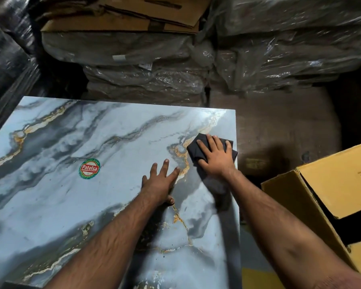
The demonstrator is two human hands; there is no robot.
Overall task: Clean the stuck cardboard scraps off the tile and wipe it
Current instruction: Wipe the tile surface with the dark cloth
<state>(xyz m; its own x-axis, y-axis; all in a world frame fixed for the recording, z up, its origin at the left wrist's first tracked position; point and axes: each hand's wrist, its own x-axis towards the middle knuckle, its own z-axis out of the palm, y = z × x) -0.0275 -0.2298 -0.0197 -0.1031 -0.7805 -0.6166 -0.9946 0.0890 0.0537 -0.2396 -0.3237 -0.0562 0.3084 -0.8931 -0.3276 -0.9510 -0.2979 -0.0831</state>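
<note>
Both bare forearms reach out from under my view onto the large glossy marble-patterned tile (75, 205), grey-white with dark and gold veins, which lies flat and fills the lower left. My left hand (159, 184) rests flat on the tile, fingers straight and spread, holding nothing. My right hand (216, 157) presses a dark folded cloth (198, 146) against the tile near its right edge, fingers straight on top of it. A round red-and-green "Patelsa" sticker (89, 168) sits on the tile, left of the left hand. Just beyond the right edge stands an open yellow-brown cardboard box (321, 184). Behind the tile, plastic-wrapped stacks (146, 59) rise close, with flattened cardboard (121, 19) on top. I cannot make out any stuck scraps.
</note>
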